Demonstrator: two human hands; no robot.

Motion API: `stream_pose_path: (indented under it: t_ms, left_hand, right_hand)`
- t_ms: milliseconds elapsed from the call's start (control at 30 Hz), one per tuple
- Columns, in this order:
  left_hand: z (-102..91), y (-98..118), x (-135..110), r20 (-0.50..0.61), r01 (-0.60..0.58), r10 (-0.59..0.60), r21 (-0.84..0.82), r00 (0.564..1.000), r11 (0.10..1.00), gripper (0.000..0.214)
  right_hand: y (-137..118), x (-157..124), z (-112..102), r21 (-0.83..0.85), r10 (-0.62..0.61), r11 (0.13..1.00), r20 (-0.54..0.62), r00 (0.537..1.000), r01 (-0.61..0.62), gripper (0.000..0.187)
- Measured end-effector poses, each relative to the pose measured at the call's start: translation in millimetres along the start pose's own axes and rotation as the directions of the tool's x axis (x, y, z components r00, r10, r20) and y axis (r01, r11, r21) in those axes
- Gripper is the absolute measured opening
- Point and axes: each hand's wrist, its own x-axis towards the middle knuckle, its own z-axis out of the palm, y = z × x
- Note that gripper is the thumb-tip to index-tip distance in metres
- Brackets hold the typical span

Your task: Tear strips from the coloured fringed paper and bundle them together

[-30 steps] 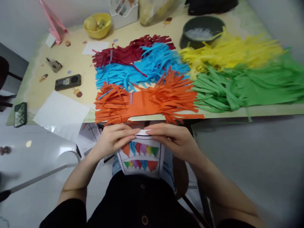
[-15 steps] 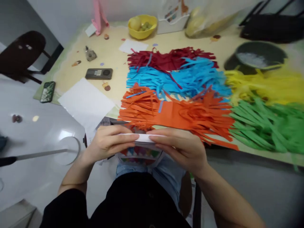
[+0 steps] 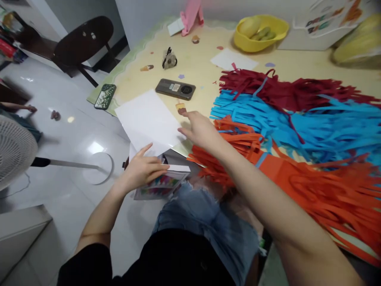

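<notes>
My left hand point(image 3: 143, 170) grips a folded white sheet printed with coloured triangle bunting point(image 3: 162, 183), held over my lap just below the table edge. My right hand point(image 3: 200, 128) reaches out over the table edge with fingers spread and nothing in them, its fingertips at the right edge of a blank white paper point(image 3: 147, 119) that hangs partly over the table edge. Just right of that hand lie fringed orange paper point(image 3: 297, 178), blue paper point(image 3: 297, 127) and dark red paper point(image 3: 285, 89).
A dark phone point(image 3: 175, 88) and a second phone point(image 3: 104, 96) at the table corner lie near the blank paper. A yellow bowl of fruit point(image 3: 260, 29), a small white paper point(image 3: 233, 61) and a pink stand point(image 3: 192, 12) sit farther back. A fan point(image 3: 14, 151) and a chair point(image 3: 81, 39) stand on the floor at left.
My right hand let go of the printed sheet and reached forward to the blank white paper. My left hand keeps the folded sheet. The view swung left.
</notes>
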Motion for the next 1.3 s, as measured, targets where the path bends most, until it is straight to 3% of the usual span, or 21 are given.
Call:
stream_pose_path:
  t_ms: [100,200,367,500,600,700,800,867,1067,1300]
  left_hand:
    - [17.1,-32,24,0.185,0.038,-0.019,-0.103,0.983,0.994,0.022]
    - [31.1,-52,39,0.292,0.117,-0.065,-0.163,0.954,0.98,0.017]
    - [41.1,-57,38,0.284,0.146,-0.087,-0.194,0.955,0.97,0.019]
    - [43.3,-57,35,0.284,0.126,-0.067,-0.193,0.956,0.973,0.019]
    - [43.6,-56,36,0.282,0.09,-0.031,-0.198,0.959,0.976,0.019]
    - [42.5,-55,37,0.284,0.081,-0.019,-0.209,0.959,0.975,0.018]
    - [41.5,-54,38,0.29,0.094,-0.029,-0.213,0.957,0.972,0.018]
    - [41.7,-54,38,0.296,0.105,-0.037,-0.215,0.954,0.971,0.018]
    - [43.8,-56,38,0.293,0.124,-0.052,-0.231,0.955,0.965,0.017]
    - [42.3,-54,39,0.295,0.168,-0.091,-0.25,0.951,0.953,0.015]
  right_hand:
    - [-4,33,25,-0.076,0.09,0.993,0.046,0.995,-0.086,0.055]
    - [-3,43,33,-0.059,0.171,0.984,0.05,0.984,-0.168,0.056]
    - [11,46,27,0.115,0.294,0.943,0.154,0.943,-0.313,0.041]
    - [17,41,28,0.131,0.29,0.941,0.171,0.942,-0.314,0.035]
    - [14,34,32,0.045,0.248,0.966,0.131,0.96,-0.256,0.042]
    - [11,32,36,-0.094,0.083,0.992,0.029,0.996,-0.08,0.045]
    - [12,36,42,-0.096,-0.105,0.989,0.043,0.994,0.109,0.044]
    - [15,38,46,-0.095,-0.163,0.981,0.067,0.984,0.169,0.041]
    - [29,45,51,-0.087,-0.226,0.969,0.052,0.973,0.229,0.043]
    - [28,55,51,-0.022,-0.193,0.98,0.102,0.976,0.196,0.045]
